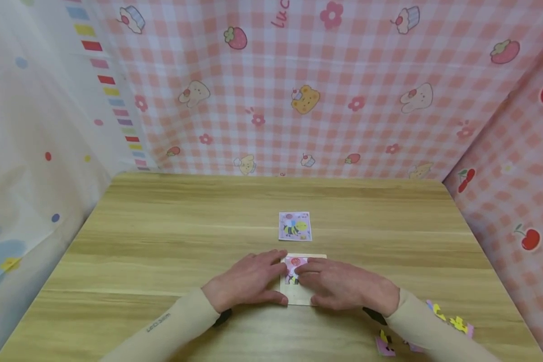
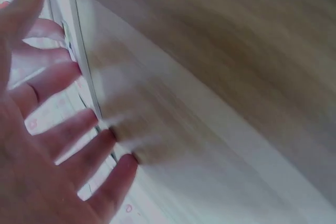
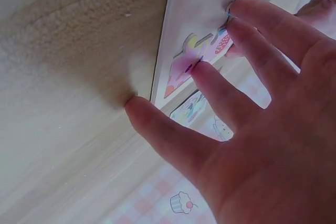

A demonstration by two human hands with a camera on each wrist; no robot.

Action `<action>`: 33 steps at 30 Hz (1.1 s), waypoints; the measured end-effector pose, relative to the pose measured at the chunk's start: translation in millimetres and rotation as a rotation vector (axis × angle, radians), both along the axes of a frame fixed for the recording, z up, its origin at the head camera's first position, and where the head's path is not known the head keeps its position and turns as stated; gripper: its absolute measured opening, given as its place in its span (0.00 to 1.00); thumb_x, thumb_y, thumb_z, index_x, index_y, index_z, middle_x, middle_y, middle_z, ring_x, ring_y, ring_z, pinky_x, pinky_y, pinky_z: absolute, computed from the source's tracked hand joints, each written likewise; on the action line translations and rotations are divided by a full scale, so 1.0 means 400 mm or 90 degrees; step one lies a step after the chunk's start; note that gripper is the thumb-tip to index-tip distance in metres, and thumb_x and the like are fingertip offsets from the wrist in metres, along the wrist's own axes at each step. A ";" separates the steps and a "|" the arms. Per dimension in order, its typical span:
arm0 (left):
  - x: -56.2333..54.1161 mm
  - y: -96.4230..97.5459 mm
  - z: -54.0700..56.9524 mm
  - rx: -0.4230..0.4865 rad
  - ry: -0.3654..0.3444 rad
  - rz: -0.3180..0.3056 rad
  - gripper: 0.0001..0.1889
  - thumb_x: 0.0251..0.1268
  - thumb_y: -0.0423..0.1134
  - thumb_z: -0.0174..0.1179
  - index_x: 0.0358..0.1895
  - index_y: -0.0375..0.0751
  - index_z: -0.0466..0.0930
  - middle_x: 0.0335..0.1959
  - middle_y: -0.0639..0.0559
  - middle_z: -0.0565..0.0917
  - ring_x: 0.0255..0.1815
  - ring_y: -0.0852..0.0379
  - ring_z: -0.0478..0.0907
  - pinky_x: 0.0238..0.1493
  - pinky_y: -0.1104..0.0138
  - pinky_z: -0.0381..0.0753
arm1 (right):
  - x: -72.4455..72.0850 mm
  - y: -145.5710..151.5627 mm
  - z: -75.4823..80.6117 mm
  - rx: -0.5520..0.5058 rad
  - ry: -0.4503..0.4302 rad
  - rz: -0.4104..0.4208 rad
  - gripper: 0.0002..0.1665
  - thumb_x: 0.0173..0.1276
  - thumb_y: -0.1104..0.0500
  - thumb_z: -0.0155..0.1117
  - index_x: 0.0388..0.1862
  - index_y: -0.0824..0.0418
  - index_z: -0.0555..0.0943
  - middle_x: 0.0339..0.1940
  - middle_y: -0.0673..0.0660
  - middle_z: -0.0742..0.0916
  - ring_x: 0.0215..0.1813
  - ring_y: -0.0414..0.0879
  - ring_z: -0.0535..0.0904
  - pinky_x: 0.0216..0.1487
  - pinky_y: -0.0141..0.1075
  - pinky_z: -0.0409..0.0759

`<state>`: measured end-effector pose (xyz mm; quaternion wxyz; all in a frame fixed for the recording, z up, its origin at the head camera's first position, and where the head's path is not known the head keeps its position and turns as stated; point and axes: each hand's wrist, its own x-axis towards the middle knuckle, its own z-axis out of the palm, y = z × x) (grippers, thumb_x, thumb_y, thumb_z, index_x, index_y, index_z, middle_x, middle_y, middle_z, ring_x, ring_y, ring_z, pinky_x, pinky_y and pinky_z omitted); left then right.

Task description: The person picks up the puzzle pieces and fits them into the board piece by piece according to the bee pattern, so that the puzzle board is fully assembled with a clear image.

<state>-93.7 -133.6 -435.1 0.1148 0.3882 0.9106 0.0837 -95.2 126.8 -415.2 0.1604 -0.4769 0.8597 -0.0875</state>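
The board (image 1: 299,297) lies part-filled on the bench (image 1: 163,241) between left hand (image 1: 249,279) and right hand (image 1: 347,285), fingers of both spread. The step appears to be seating its pieces (image 1: 296,262); next likely calls for fetching a loose piece (image 1: 458,323), near right.

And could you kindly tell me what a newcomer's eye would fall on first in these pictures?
Probably the pink checked cloth with its cartoon prints, filling much of the head view behind the table. Next would come the left hand and right hand at either side of the pale board, with the bee card lying just beyond it.
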 end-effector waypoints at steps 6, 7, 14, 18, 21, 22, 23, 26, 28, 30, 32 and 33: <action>0.004 0.015 -0.001 -0.005 0.033 0.017 0.32 0.61 0.65 0.69 0.60 0.49 0.80 0.76 0.44 0.70 0.73 0.45 0.70 0.64 0.47 0.79 | -0.006 0.019 0.003 -0.032 -0.033 -0.033 0.28 0.75 0.52 0.64 0.70 0.60 0.79 0.74 0.56 0.77 0.75 0.51 0.71 0.74 0.48 0.71; 0.005 0.016 -0.002 -0.005 0.035 0.018 0.32 0.61 0.65 0.69 0.61 0.49 0.80 0.76 0.44 0.70 0.73 0.45 0.71 0.64 0.47 0.79 | -0.008 0.026 0.005 -0.043 -0.050 -0.052 0.27 0.76 0.52 0.63 0.70 0.60 0.79 0.73 0.55 0.78 0.74 0.51 0.72 0.73 0.49 0.72; 0.010 0.021 -0.011 -0.020 0.019 0.029 0.35 0.56 0.67 0.71 0.62 0.52 0.81 0.77 0.45 0.68 0.74 0.46 0.70 0.67 0.48 0.77 | -0.005 0.096 0.015 -0.161 -0.053 -0.145 0.16 0.77 0.56 0.63 0.59 0.59 0.85 0.58 0.51 0.86 0.60 0.48 0.83 0.62 0.48 0.82; 0.014 0.020 -0.010 -0.022 0.018 0.040 0.36 0.53 0.67 0.73 0.61 0.52 0.80 0.77 0.45 0.68 0.75 0.45 0.69 0.68 0.47 0.75 | -0.003 0.138 0.024 -0.218 -0.027 -0.176 0.08 0.75 0.59 0.67 0.49 0.57 0.87 0.48 0.48 0.89 0.52 0.45 0.85 0.54 0.47 0.85; 0.016 0.020 -0.010 -0.019 0.019 0.043 0.35 0.52 0.67 0.74 0.60 0.52 0.80 0.77 0.45 0.68 0.75 0.45 0.68 0.68 0.47 0.75 | -0.001 0.169 0.029 -0.257 -0.026 -0.198 0.05 0.72 0.62 0.69 0.44 0.56 0.87 0.43 0.46 0.89 0.48 0.40 0.85 0.49 0.46 0.86; 0.017 0.020 -0.010 -0.018 0.018 0.043 0.35 0.53 0.67 0.74 0.60 0.52 0.80 0.77 0.45 0.68 0.75 0.45 0.68 0.68 0.47 0.75 | 0.001 0.179 0.030 -0.270 -0.026 -0.204 0.04 0.72 0.63 0.70 0.43 0.56 0.87 0.42 0.46 0.89 0.47 0.39 0.85 0.48 0.46 0.87; 0.017 0.020 -0.010 -0.018 0.018 0.043 0.35 0.53 0.67 0.74 0.60 0.52 0.80 0.77 0.45 0.68 0.74 0.45 0.69 0.68 0.47 0.75 | 0.003 0.190 0.030 -0.282 -0.025 -0.209 0.04 0.71 0.63 0.70 0.43 0.55 0.87 0.41 0.46 0.89 0.46 0.38 0.85 0.47 0.45 0.87; 0.017 0.021 -0.012 -0.015 0.017 0.044 0.36 0.53 0.67 0.73 0.61 0.52 0.80 0.77 0.45 0.68 0.75 0.45 0.68 0.68 0.47 0.75 | 0.011 0.224 0.032 -0.306 -0.022 -0.227 0.06 0.70 0.64 0.71 0.42 0.54 0.87 0.41 0.45 0.89 0.46 0.37 0.84 0.46 0.43 0.86; 0.016 0.022 -0.014 -0.013 0.017 0.044 0.35 0.53 0.67 0.73 0.61 0.51 0.80 0.77 0.45 0.68 0.75 0.46 0.68 0.68 0.46 0.75 | 0.015 0.247 0.032 -0.315 -0.016 -0.236 0.06 0.70 0.64 0.71 0.43 0.53 0.87 0.41 0.45 0.89 0.46 0.36 0.84 0.45 0.42 0.86; 0.016 0.021 -0.014 -0.010 0.016 0.044 0.35 0.54 0.67 0.73 0.61 0.51 0.80 0.77 0.45 0.68 0.75 0.46 0.68 0.68 0.46 0.74 | 0.020 0.267 0.033 -0.317 -0.009 -0.249 0.07 0.69 0.63 0.72 0.44 0.52 0.87 0.42 0.45 0.89 0.47 0.36 0.83 0.45 0.40 0.86; 0.017 0.020 -0.014 -0.009 0.015 0.044 0.35 0.54 0.67 0.73 0.61 0.51 0.80 0.77 0.45 0.68 0.75 0.46 0.68 0.68 0.46 0.74 | 0.025 0.287 0.035 -0.317 -0.002 -0.267 0.09 0.69 0.63 0.72 0.44 0.51 0.87 0.43 0.45 0.89 0.47 0.36 0.83 0.44 0.39 0.85; 0.017 0.020 -0.014 -0.009 0.016 0.044 0.35 0.54 0.67 0.73 0.61 0.51 0.80 0.77 0.45 0.68 0.75 0.46 0.68 0.68 0.46 0.74 | 0.028 0.297 0.036 -0.316 0.003 -0.277 0.09 0.69 0.63 0.72 0.45 0.51 0.87 0.43 0.45 0.89 0.47 0.36 0.83 0.44 0.39 0.85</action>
